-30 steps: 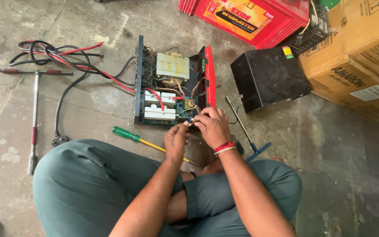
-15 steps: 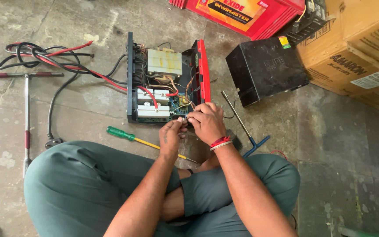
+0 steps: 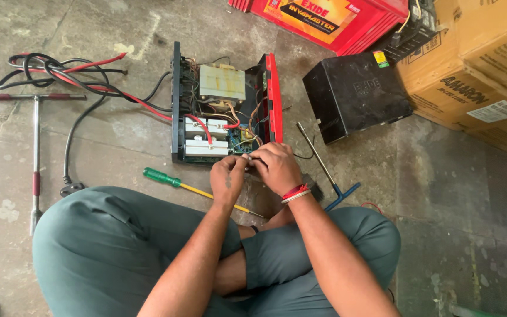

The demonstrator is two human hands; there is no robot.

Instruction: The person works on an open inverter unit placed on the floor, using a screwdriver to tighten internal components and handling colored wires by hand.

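An opened inverter unit [image 3: 224, 108] with a red front panel lies on the concrete floor, showing its transformer, circuit board and wiring. My left hand [image 3: 227, 178] and my right hand [image 3: 277, 168] meet at the unit's near edge. Their fingertips are pinched together on a small part or wire I cannot make out. A red-and-white band circles my right wrist. I sit cross-legged in green trousers.
A green-handled screwdriver [image 3: 174, 182] lies by my left knee, a blue-handled T-tool [image 3: 327, 173] by my right. A T-wrench [image 3: 35, 135] and red and black cables [image 3: 66, 73] lie left. A black cover [image 3: 356, 94], a red battery [image 3: 324, 14] and cardboard boxes [image 3: 476, 76] lie at the far right.
The view has shifted slightly. Both hands stay at the unit's near edge, fingertips drawn closer together.
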